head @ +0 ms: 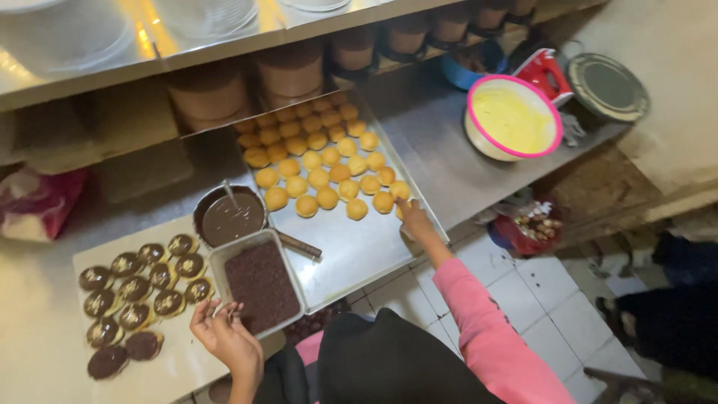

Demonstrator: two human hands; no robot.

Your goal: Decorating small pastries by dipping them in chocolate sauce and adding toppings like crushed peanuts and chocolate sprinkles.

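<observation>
About a dozen chocolate-coated buns (138, 288) lie done; many plain buns (321, 161) remain. My right hand (415, 223) closes on one; left hand (221, 329) hovers open by the sprinkles tray (258, 283).

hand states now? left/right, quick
Left hand: open, palm up, empty, beside the rectangular container of chocolate sprinkles.
Right hand: on a round golden bun at the metal tray edge; grasp unclear.
</observation>
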